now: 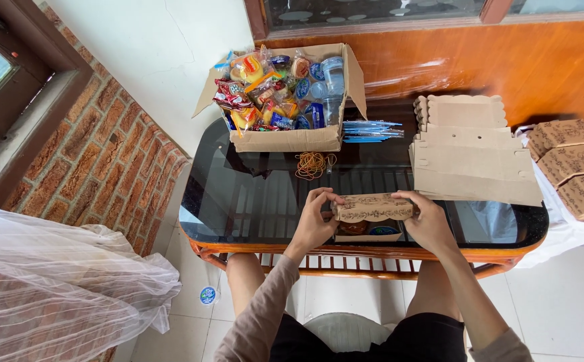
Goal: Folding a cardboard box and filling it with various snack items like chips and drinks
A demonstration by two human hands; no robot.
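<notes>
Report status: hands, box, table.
Left hand and right hand grip ends of small kraft box. Box over glass table edge. Nothing blocking.

A small brown cardboard gift box with a dark ornamental pattern and a scalloped lid edge (374, 207) sits long side toward the camera near the front edge of the glossy black glass surface (251, 194). Its lid is folded down, and round colourful items show through the front window below it.
</notes>
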